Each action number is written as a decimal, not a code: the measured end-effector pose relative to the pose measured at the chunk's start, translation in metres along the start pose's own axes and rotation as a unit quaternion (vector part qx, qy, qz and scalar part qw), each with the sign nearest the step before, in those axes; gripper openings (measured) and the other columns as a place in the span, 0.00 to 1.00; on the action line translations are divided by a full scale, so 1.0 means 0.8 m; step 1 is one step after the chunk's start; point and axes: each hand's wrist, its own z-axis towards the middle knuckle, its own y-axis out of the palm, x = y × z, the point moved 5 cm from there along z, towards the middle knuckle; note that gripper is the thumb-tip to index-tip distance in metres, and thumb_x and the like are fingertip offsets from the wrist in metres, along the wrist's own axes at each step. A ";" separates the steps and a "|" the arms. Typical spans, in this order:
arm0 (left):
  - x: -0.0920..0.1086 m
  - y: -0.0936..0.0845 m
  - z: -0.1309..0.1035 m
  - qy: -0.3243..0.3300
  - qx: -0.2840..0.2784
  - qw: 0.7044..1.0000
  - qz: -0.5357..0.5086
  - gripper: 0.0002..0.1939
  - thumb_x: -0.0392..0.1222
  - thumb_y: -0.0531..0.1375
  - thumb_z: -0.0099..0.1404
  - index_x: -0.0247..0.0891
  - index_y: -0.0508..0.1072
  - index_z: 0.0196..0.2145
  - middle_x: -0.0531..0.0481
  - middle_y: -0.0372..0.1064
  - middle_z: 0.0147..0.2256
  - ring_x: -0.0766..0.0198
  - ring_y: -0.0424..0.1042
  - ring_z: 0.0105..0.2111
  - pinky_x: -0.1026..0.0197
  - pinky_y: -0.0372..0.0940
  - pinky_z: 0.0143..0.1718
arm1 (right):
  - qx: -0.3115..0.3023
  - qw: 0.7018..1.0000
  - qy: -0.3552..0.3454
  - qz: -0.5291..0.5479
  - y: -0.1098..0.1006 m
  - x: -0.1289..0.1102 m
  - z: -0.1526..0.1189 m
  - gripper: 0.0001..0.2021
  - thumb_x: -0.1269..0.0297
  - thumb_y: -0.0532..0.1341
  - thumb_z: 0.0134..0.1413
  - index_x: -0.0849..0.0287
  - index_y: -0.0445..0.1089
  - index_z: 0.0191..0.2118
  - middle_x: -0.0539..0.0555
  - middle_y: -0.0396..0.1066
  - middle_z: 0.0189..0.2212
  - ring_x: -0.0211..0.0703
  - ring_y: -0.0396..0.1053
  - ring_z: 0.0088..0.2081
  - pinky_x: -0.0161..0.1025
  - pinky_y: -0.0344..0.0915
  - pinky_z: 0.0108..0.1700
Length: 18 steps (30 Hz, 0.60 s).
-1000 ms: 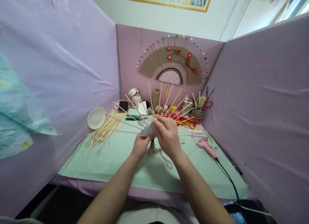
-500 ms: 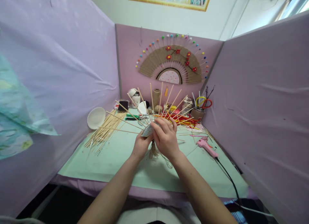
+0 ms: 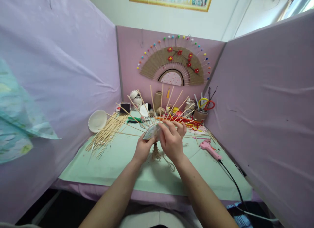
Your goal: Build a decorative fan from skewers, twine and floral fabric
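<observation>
Between my hands is a half-round fan base (image 3: 151,132) in pale floral covering, with several thin wooden sticks (image 3: 152,98) spreading from it like rays. My left hand (image 3: 144,149) is closed on its left lower edge, thumb on the near face. My right hand (image 3: 172,138) lies over the right part of the base, fingers bent along its curved upper edge by the stick roots; its fingertips are partly hidden. A twine tassel (image 3: 156,152) hangs below the base, and a loop of twine (image 3: 169,164) lies on the table beside it.
A pile of loose sticks (image 3: 105,136) and a white scalloped dish (image 3: 97,121) are at left. At right lies a pink glue gun (image 3: 210,150) with a black cord. Red and yellow strips (image 3: 191,120) and a pot with scissors (image 3: 201,115) stand behind. A finished fan (image 3: 171,64) hangs on the back panel.
My right hand has shifted slightly right along the base's upper edge, uncovering more of the floral surface. My left hand keeps its hold in nearly the same place.
</observation>
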 end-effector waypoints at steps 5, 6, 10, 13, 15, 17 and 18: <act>-0.003 0.000 0.001 -0.021 -0.005 1.000 -0.018 0.24 0.47 0.70 0.53 0.35 0.76 0.46 0.43 0.77 0.43 0.57 0.75 0.41 0.58 0.71 0.43 | 0.095 0.992 0.083 0.020 -0.016 0.033 -0.010 0.10 0.69 0.59 0.59 0.50 0.70 0.45 0.56 0.73 0.41 0.53 0.66 0.45 0.56 0.60 0.51; -0.002 -0.001 0.001 -0.025 -0.003 0.999 -0.026 0.25 0.47 0.70 0.52 0.36 0.76 0.46 0.43 0.77 0.43 0.57 0.75 0.42 0.58 0.71 0.43 | 0.106 0.989 0.096 0.033 -0.018 0.038 -0.014 0.08 0.69 0.58 0.60 0.51 0.71 0.43 0.56 0.72 0.39 0.52 0.67 0.43 0.54 0.62 0.48; 0.001 -0.002 0.004 -0.035 0.015 0.996 -0.079 0.28 0.47 0.71 0.50 0.37 0.74 0.49 0.43 0.76 0.46 0.57 0.75 0.43 0.59 0.70 0.42 | 0.115 0.977 0.143 0.110 -0.021 0.053 -0.034 0.04 0.69 0.58 0.61 0.54 0.70 0.38 0.54 0.71 0.33 0.46 0.69 0.37 0.45 0.66 0.40; 0.001 -0.003 0.008 -0.040 0.024 0.993 -0.111 0.28 0.45 0.72 0.49 0.37 0.74 0.48 0.43 0.76 0.45 0.60 0.76 0.40 0.60 0.70 0.40 | 0.098 0.969 0.184 0.135 -0.028 0.061 -0.051 0.03 0.66 0.60 0.60 0.56 0.70 0.36 0.52 0.71 0.31 0.42 0.69 0.33 0.40 0.66 0.37; 0.000 -0.004 0.010 -0.041 0.022 0.990 -0.133 0.26 0.43 0.72 0.50 0.37 0.74 0.46 0.45 0.76 0.44 0.62 0.76 0.38 0.61 0.69 0.39 | 0.082 0.962 0.218 0.141 -0.035 0.067 -0.061 0.05 0.64 0.60 0.61 0.58 0.70 0.35 0.49 0.71 0.27 0.39 0.67 0.28 0.37 0.64 0.33; -0.002 -0.004 0.012 -0.041 0.021 0.987 -0.156 0.24 0.41 0.72 0.50 0.37 0.74 0.45 0.46 0.77 0.43 0.63 0.76 0.37 0.62 0.69 0.40 | 0.068 0.958 0.239 0.142 -0.042 0.070 -0.066 0.08 0.62 0.59 0.62 0.59 0.70 0.33 0.47 0.69 0.23 0.36 0.65 0.24 0.35 0.62 0.30; -0.003 -0.004 0.012 -0.041 0.021 0.985 -0.167 0.23 0.40 0.72 0.50 0.37 0.75 0.44 0.46 0.77 0.43 0.63 0.76 0.38 0.61 0.69 0.41 | 0.059 0.958 0.240 0.142 -0.045 0.070 -0.066 0.09 0.62 0.58 0.63 0.59 0.70 0.32 0.47 0.68 0.23 0.36 0.64 0.24 0.35 0.62 0.30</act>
